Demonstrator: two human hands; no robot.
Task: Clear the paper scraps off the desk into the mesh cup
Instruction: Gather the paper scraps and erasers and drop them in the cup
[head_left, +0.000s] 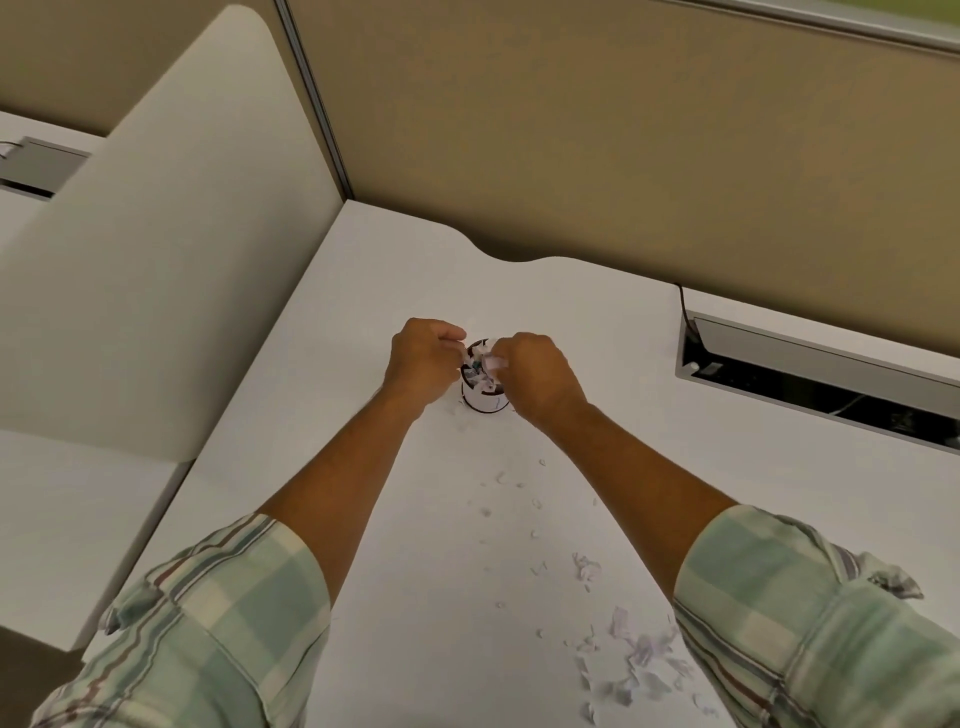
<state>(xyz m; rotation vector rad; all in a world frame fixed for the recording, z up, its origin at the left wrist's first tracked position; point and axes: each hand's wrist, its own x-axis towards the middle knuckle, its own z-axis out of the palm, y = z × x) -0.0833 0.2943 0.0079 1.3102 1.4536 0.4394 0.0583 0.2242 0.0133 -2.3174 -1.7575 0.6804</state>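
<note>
Here both hands meet over the cup mid-desk: the left hand is curled closed at its rim, the right hand pinches scraps above its mouth. More scraps litter the near desk.

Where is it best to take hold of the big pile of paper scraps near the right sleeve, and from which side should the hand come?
Probably from above, pinching or scooping at the thick middle of the pile. The scraps lie loose and flat on the desk, so side pushes would likely scatter them. The right hand is on that side.
</note>
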